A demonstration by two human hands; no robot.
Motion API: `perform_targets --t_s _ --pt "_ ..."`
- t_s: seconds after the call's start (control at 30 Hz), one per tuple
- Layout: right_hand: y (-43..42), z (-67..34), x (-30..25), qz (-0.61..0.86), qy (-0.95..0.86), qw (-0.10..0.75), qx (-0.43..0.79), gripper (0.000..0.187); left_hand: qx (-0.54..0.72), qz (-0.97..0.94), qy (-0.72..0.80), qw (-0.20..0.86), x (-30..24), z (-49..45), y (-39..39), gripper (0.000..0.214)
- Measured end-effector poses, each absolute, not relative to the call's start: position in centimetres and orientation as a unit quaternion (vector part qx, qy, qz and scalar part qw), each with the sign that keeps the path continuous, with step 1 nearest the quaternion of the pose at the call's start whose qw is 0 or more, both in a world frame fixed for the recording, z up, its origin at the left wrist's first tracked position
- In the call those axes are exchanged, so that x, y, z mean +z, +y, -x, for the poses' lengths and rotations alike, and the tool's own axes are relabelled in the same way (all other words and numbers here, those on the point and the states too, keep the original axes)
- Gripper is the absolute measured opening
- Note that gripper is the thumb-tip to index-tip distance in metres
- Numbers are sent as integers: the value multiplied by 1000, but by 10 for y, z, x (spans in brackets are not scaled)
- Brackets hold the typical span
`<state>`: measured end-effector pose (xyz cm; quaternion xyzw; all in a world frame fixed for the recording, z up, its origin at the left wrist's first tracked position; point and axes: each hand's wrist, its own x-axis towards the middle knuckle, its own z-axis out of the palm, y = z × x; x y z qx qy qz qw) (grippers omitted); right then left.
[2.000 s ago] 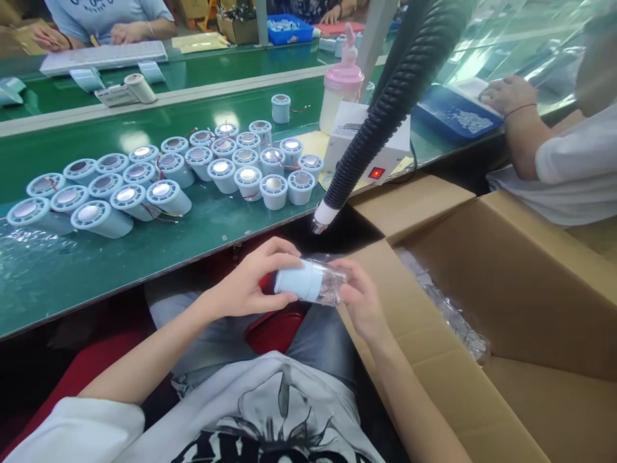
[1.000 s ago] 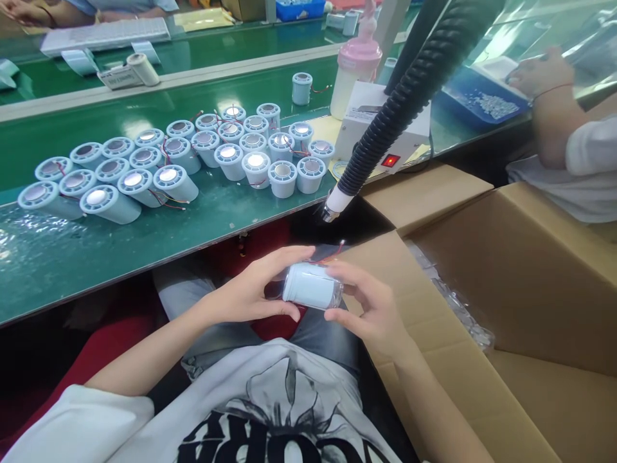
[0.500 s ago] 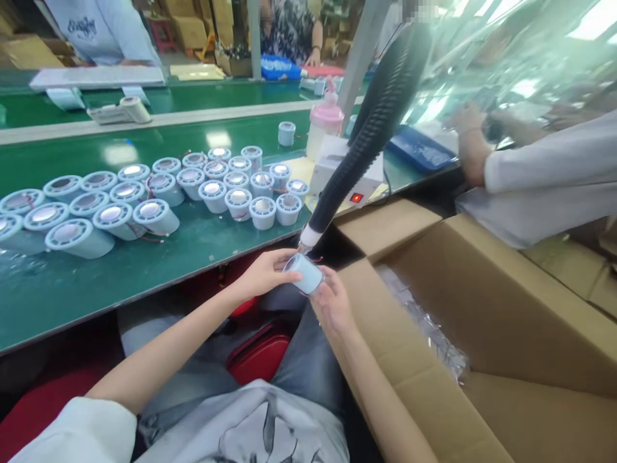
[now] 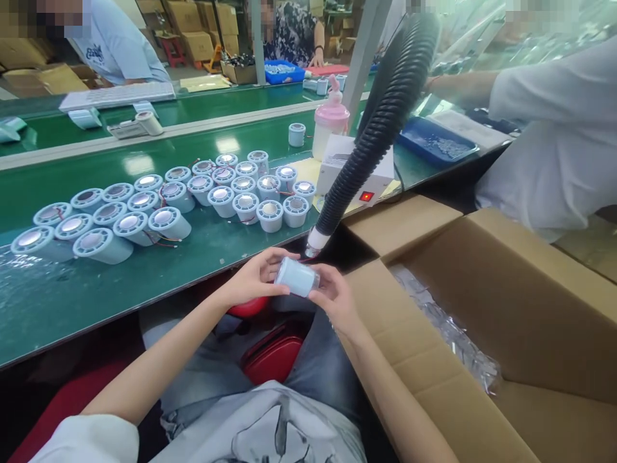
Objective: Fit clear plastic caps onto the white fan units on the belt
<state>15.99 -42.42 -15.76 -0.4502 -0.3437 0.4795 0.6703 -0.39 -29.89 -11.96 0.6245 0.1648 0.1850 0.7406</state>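
Between my two hands, just past the bench edge, is a light blue cylindrical housing (image 4: 297, 277), tipped on its side. My left hand (image 4: 258, 278) grips its left end, thumb along the lower side and fingers behind. At the other end, my right hand (image 4: 336, 296) closes on a clear rim with thumb and fingers. Directly above the housing hangs the white-tipped nozzle (image 4: 315, 242) of a black corrugated hose (image 4: 369, 138). Several similar blue housings (image 4: 166, 222) with round silvery centres and thin red wires stand on the green bench (image 4: 159, 273) to the left.
An open cardboard box (image 4: 409, 328) with clear plastic pieces (image 4: 450, 328) inside lies at my right. Behind the nozzle stand a white machine (image 4: 357, 170) with a lit red switch and a pink-topped bottle (image 4: 331, 122). A co-worker's sleeve (image 4: 554, 90) is at right; other people sit across.
The housing has turned to lie more level and sits slightly lower relative to the nozzle. Both hands have shifted with it. The co-worker at right has reached farther forward.
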Motion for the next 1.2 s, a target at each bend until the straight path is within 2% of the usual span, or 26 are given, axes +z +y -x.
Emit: perform_targets --t_s 0.1,0.23,0.33,0.77,1.07,1.2 --pt "-443 -161 -144 466 -470 621 420 43 187 -652 106 727 -111 18 -316 65" --pt "-466 -163 -125 493 -619 544 280 47 168 -720 102 666 -98 31 -336 82" --pt "-476 -162 -114 496 -651 518 248 49 169 -767 90 612 -90 37 -343 79" --pt "-486 -150 -94 502 -489 522 486 42 173 -827 53 532 -82 49 -352 77" --pt "-480 -145 -88 514 -390 520 561 26 173 -833 43 523 -80 53 -354 76" --pt "-480 -143 -94 491 -327 502 633 31 171 -833 40 524 -81 53 -354 76"
